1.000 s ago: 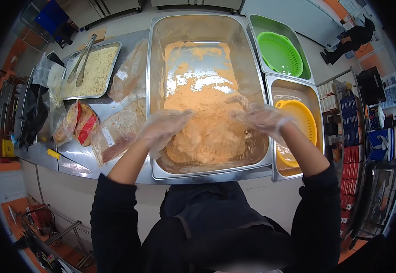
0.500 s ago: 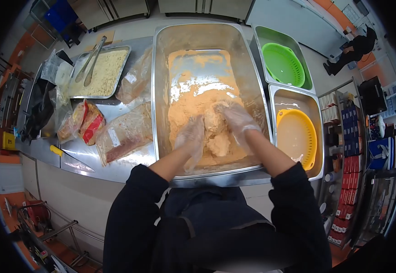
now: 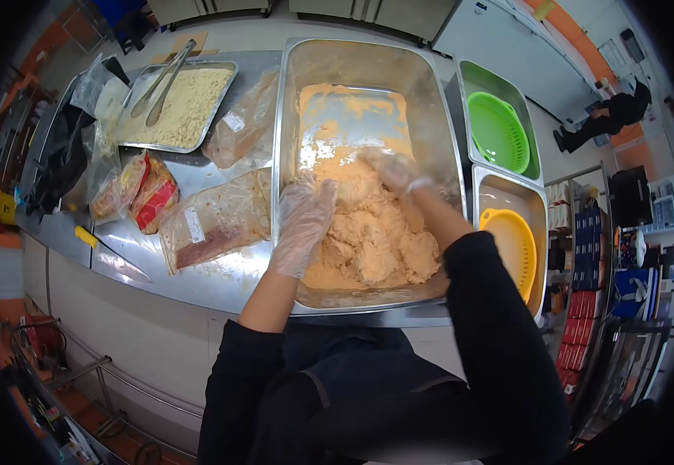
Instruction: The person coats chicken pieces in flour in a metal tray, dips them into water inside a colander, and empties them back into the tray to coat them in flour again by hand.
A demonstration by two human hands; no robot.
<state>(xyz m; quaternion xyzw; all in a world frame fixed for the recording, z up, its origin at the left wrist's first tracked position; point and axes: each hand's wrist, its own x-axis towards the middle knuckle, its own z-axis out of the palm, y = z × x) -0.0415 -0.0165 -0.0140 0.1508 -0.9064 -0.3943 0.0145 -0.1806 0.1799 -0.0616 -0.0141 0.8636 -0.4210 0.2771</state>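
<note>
A deep steel pan [image 3: 281, 147] holds orange-tinted flour [image 3: 390, 105] and a heap of flour-coated pieces [image 3: 376, 248] near its front side. My left hand [image 3: 304, 221], in a clear plastic glove, is against the left of the heap with its fingers stretched forward. Farther in, my right hand [image 3: 393, 170], also gloved, touches the upper part of the heap. Motion smears its fingers, and I cannot tell whether they grip a piece. What lies under the coating is hidden.
Left of the pan are plastic bags of meat [image 3: 217, 221], a yellow-handled knife [image 3: 116, 254] and a tray of pale crumbs [image 3: 186, 108] with tongs [image 3: 163, 89]. Green [image 3: 500, 132] and yellow baskets [image 3: 511, 244] sit in steel pans at right. A person [image 3: 612, 116] stands far right.
Both hands have come up from the front of the pan. The left moved left and away from me; the heap of coated pieces now shows at the front. The view shifted slightly.
</note>
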